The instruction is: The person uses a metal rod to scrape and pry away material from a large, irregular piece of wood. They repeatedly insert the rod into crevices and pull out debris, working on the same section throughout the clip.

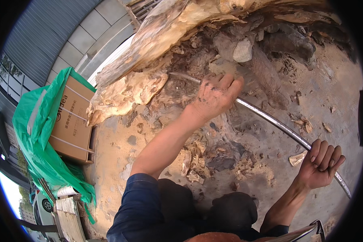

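Observation:
A long silvery metal pry bar [271, 118] runs slantwise from the middle of the head view down to the right. My left hand [221, 93], dirty across the knuckles, is closed round it close to the far end. Lower down at the right, my right hand [320, 161] grips the same bar in a fist, and a short length sticks out beyond it. The bar's narrow tip reaches a dark hollow beside the pale, gnarled edge of a big tree stump [129, 90]. Whether the tip touches the wood, I cannot tell.
A pale lump [243, 50] sits among dark roots. Wood chips [195, 176] and sawdust litter the ground around my knees. At left, a cardboard box [70, 119] stands under a green tarp [36, 125], with wooden boards [69, 215] below it. A car [44, 205] is farther off.

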Motion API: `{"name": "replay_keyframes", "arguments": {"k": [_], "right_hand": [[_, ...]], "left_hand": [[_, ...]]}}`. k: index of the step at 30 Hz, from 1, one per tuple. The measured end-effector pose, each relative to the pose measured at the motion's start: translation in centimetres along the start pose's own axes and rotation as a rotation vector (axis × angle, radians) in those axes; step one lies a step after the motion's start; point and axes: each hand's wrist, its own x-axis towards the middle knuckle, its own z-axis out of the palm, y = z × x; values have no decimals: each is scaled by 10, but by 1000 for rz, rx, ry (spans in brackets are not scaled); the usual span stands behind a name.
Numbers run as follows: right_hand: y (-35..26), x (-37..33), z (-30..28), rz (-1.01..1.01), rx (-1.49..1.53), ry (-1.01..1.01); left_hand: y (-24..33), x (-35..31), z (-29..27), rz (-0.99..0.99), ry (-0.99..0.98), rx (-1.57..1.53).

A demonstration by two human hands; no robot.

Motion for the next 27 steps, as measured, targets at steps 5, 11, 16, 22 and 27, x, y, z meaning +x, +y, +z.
{"name": "replay_keyframes", "arguments": {"k": [5, 11, 16, 22, 27], "right_hand": [[5, 1, 33, -79, -80, -120], [5, -18, 50, -48, -177, -155], [-17, -20, 49, -43, -181, -164], [-7, -21, 79, -129, -317, -212], [-5, -39, 72, -115, -337, -159]], "left_hand": [[-22, 15, -1, -14, 105, 54], [-8, -21, 19, -70, 187, -34], [9, -23, 5, -80, 158, -53], [-7, 12, 0, -111, 323, 13], [2, -6, 6, -194, 217, -52]]}}
